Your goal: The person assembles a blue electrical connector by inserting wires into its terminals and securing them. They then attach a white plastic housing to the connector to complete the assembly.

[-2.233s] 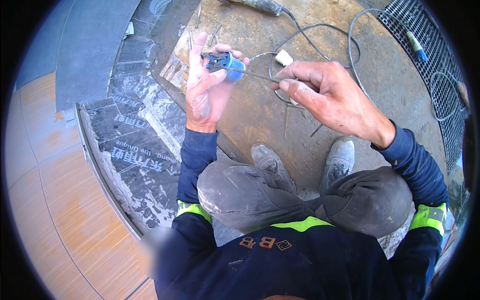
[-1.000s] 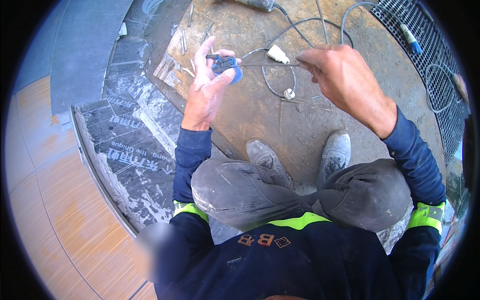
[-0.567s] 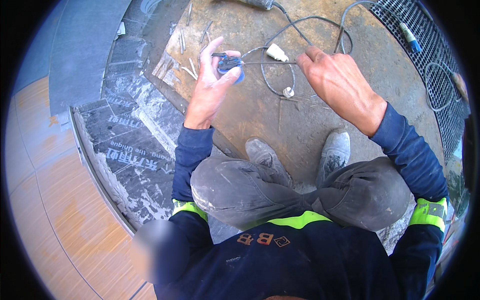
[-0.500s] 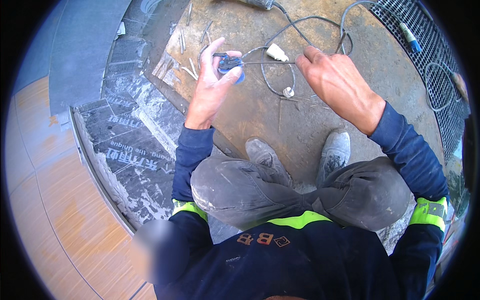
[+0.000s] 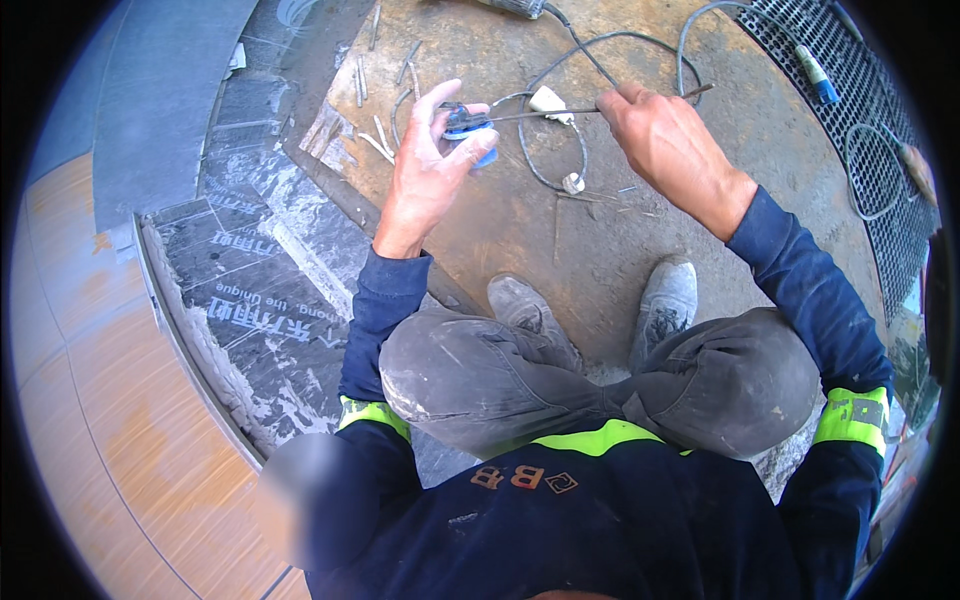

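Observation:
My left hand (image 5: 425, 170) is raised over the board, its fingers closed around a small blue and black plug-like piece (image 5: 468, 128) that its fingers partly cover. My right hand (image 5: 670, 145) pinches a thin dark rod (image 5: 550, 114) between thumb and fingers. One end of the rod meets the blue piece; the other sticks out past my right hand. Whether the tip enters the piece or only touches it, I cannot tell. Below the rod lie a white plug (image 5: 548, 102) and a smaller white plug (image 5: 573, 183) on a looped dark cable (image 5: 525, 150).
A dusty board (image 5: 500, 225) lies under my shoes (image 5: 668, 295). A power tool (image 5: 518, 7) is at the top edge. Black mesh (image 5: 875, 165) with a white and blue tube (image 5: 818, 75) lies right. At left are printed black sheeting (image 5: 250, 270), a grey slab (image 5: 165, 110) and wood-look tiles (image 5: 120, 370).
My right hand has shifted slightly right and up, and the rod now slopes upward to the right. My left hand has moved a little, still holding the blue and black piece.

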`<state>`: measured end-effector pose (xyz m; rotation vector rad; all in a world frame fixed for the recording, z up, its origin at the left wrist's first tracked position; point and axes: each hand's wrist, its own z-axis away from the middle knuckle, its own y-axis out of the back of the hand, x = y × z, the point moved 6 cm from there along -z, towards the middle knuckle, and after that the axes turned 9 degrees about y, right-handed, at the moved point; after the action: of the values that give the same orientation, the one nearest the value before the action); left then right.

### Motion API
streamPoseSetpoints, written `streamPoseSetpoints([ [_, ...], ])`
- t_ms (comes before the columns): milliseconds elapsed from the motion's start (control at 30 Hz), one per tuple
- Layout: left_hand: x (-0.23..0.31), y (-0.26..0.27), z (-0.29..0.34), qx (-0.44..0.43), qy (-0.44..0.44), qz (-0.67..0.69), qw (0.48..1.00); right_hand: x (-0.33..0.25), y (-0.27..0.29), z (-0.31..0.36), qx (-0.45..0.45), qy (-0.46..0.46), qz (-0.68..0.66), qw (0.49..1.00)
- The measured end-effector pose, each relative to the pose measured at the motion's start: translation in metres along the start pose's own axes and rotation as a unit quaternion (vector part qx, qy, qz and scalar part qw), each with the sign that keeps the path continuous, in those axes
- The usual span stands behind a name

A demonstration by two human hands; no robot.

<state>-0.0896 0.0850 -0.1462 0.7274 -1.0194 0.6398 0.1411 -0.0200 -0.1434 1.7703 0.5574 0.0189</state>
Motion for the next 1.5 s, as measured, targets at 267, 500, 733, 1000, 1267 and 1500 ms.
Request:
streamPoseSetpoints([
  [267,0.006,-0.002,0.001,-0.001,0.007,0.053,0.999,0.008,0.010,-0.001,0.110,-0.001,0.012,0.994],
  [500,0.000,-0.003,-0.002,0.011,0.044,0.032,0.998,-0.003,0.021,-0.009,0.123,0.049,0.083,0.988],
  [733,-0.015,-0.004,-0.007,0.044,0.052,0.058,0.996,-0.019,0.034,-0.017,0.128,0.082,0.078,0.985],
  [1000,-0.020,0.007,-0.009,0.046,0.020,0.105,0.993,-0.007,0.055,0.003,0.068,-0.078,-0.378,0.920],
  [1267,-0.009,0.003,-0.006,0.025,-0.017,0.018,0.999,0.012,0.038,0.012,0.023,-0.252,-0.730,0.635],
  [1500,-0.014,0.003,-0.003,-0.004,-0.040,-0.115,0.993,0.010,0.048,0.016,-0.041,-0.238,-0.593,0.768],
])
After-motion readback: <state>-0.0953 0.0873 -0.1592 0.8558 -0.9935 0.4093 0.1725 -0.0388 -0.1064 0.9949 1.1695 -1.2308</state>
